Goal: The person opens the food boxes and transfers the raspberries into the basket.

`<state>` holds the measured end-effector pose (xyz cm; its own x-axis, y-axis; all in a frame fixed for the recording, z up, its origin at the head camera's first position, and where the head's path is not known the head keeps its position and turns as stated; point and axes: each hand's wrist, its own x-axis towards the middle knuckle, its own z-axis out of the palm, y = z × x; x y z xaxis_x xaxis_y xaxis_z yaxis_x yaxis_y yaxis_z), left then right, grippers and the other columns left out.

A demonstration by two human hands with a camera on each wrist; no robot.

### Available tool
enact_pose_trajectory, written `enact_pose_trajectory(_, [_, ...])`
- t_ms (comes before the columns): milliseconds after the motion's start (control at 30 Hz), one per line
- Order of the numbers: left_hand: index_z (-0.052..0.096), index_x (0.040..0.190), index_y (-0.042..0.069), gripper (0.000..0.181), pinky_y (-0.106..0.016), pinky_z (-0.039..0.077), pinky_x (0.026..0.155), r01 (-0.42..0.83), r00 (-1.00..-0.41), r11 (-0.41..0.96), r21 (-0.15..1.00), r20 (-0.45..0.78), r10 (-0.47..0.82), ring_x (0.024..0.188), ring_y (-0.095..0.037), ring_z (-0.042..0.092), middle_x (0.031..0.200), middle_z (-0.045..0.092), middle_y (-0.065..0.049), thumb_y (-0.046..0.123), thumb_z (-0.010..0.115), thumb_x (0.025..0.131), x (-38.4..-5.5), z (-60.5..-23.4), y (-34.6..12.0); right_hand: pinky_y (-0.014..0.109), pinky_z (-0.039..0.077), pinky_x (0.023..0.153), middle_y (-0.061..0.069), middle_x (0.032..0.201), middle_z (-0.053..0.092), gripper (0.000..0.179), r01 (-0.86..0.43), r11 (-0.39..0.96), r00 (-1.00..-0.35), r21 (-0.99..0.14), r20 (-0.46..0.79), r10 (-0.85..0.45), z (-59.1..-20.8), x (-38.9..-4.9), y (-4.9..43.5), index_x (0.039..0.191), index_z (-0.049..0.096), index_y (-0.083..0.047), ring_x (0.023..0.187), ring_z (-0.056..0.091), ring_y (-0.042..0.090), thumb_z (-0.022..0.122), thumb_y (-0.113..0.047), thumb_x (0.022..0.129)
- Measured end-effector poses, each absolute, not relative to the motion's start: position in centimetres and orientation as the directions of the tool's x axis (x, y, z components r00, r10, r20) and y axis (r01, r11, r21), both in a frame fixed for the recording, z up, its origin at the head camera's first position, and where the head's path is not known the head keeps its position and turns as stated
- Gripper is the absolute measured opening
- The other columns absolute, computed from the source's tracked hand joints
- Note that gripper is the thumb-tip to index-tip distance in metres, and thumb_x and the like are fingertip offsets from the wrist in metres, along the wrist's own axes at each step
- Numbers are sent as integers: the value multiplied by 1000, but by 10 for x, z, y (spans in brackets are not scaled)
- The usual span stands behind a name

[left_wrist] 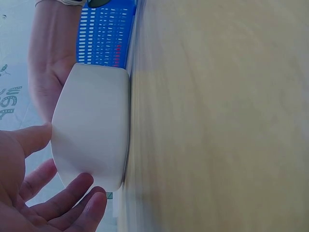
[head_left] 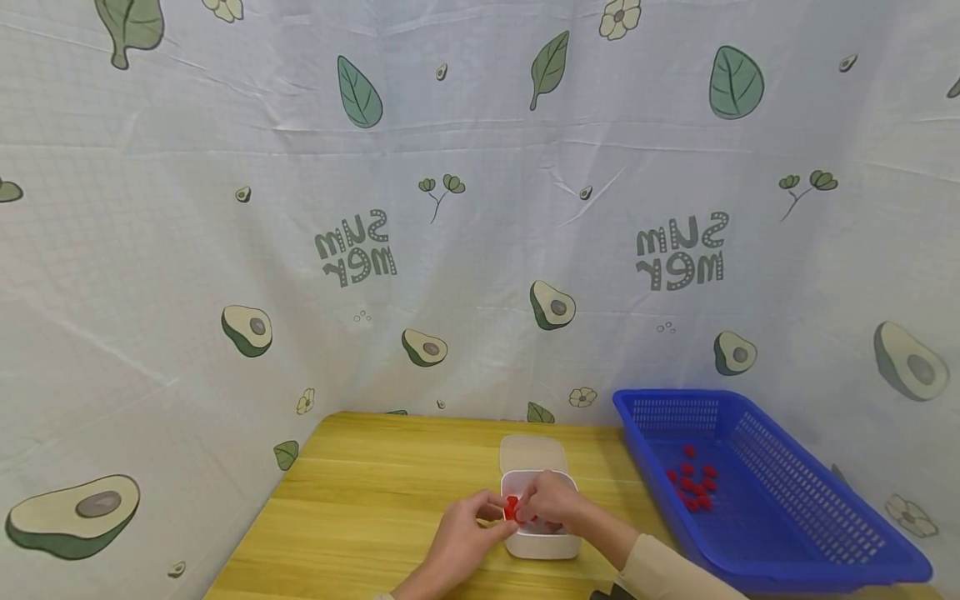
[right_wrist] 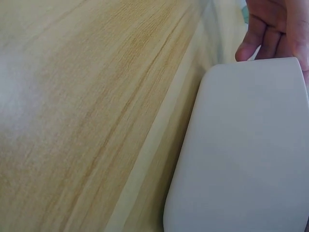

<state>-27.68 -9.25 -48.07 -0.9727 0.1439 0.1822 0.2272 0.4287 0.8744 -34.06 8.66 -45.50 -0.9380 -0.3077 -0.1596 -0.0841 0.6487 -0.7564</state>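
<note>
A small white box [head_left: 543, 546] stands on the wooden table with its lid [head_left: 532, 454] folded back. Red pieces [head_left: 512, 507] show inside near the left rim, too small and covered to name. At that left side is my left hand [head_left: 461, 533], its thumb and spread fingers touching the box [left_wrist: 91, 130] in the left wrist view. From the right, my right hand [head_left: 553, 498] reaches down into the box, fingertips by the red pieces. Its grasp is hidden; the right wrist view shows mostly the box wall [right_wrist: 241, 150].
A large blue plastic basket [head_left: 660, 492] with perforated sides stands on the right of the table. Several small red pieces [head_left: 688, 483] lie on its floor. Behind the table hangs a pale curtain [head_left: 480, 250] printed with avocados and leaves.
</note>
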Motion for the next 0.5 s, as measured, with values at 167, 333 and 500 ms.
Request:
enact_pose_trajectory(167, [72, 107, 16, 25, -35, 59, 77, 229, -972, 427, 875, 183, 146, 89, -14, 67, 100, 74, 0, 31, 80, 87, -275, -481, -93, 17, 32, 44, 2, 66, 59, 6, -60, 646, -937, -761, -181, -300, -451, -339, 87, 80, 72, -5, 49, 37, 9, 75, -3, 85])
enact_pose_trajectory(333, [72, 108, 16, 26, -30, 57, 76, 239, -970, 431, 870, 194, 146, 89, -12, 67, 101, 75, -1, 31, 79, 87, -275, -482, -93, 18, 29, 44, 2, 64, 58, 3, -58, 619, -933, -783, -178, -313, -445, -339, 88, 84, 73, -2, 48, 34, 9, 74, -4, 86])
enact_pose_trajectory(500, [72, 107, 17, 26, -35, 59, 79, 220, -974, 432, 875, 174, 142, 90, -13, 66, 102, 74, -2, 31, 79, 87, -275, -482, -94, 19, 29, 45, 4, 69, 61, 5, -60, 624, -934, -779, -177, -311, -436, -339, 91, 88, 76, -2, 47, 31, 10, 75, -6, 86])
